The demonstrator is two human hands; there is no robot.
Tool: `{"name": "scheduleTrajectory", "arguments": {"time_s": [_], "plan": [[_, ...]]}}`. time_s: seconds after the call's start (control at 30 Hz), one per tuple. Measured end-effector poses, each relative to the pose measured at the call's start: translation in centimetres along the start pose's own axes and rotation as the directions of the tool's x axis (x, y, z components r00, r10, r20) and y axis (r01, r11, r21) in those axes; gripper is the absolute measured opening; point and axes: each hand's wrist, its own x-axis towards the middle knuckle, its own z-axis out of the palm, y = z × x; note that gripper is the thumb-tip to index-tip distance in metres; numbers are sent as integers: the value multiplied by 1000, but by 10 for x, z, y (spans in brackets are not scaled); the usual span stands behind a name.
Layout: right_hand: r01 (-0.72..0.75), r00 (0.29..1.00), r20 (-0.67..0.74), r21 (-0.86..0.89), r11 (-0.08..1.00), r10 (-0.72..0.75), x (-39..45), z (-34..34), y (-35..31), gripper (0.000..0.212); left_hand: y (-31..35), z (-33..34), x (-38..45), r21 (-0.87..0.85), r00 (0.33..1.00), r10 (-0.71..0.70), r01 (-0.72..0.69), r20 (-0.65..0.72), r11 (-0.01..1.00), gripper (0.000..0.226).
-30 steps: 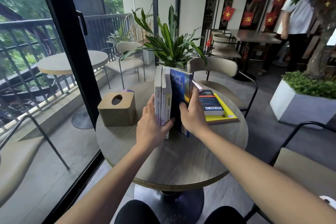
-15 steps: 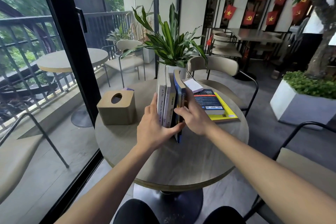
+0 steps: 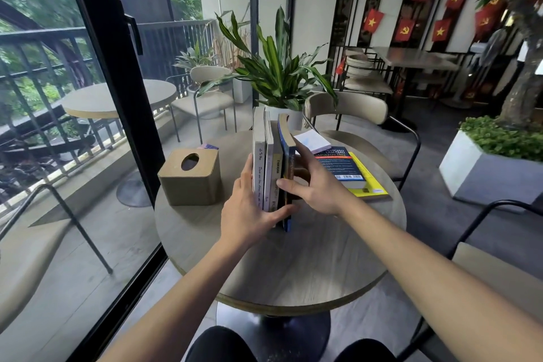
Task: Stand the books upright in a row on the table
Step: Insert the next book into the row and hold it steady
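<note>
Several books stand upright, spines toward me, in the middle of the round table: two pale ones on the left, a darker one, and a blue book on the right. My left hand presses flat against the row's left side, thumb across the spines' bottoms. My right hand grips the blue book from the right, forefinger over its spine. Flat to the right lie a dark blue book on a yellow book, with a white book behind.
A tan tissue box sits on the table's left part. A potted plant rises behind the row. Chairs stand beyond and to the right. A glass door with a black frame is at the left.
The blue book has swung from showing its cover to standing spine-on against the row. Both hands closed in on the row from either side.
</note>
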Motion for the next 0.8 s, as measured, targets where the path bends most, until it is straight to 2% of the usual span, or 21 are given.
{"name": "scheduleTrajectory", "arguments": {"time_s": [0.17,0.3,0.47,0.6,0.8], "plan": [[-11,1000,-3,42,999,11,4,-2,2,86,0,3,-2,36,1000,-15,15,-6,999,126],[-4,999,-35,81,997,7,7,4,4,85,1,9,-3,67,998,-40,42,-38,997,119],[8,999,-49,5,1000,-7,10,9,4,81,1,14,-4,47,995,-69,73,-79,996,116],[-1,1000,13,-37,999,2,8,3,10,86,-2,14,-3,61,996,-57,61,-71,996,117],[-84,992,95,53,995,79,11,-8,16,96,-9,14,-2,27,998,9,-7,-58,1000,120]]}}
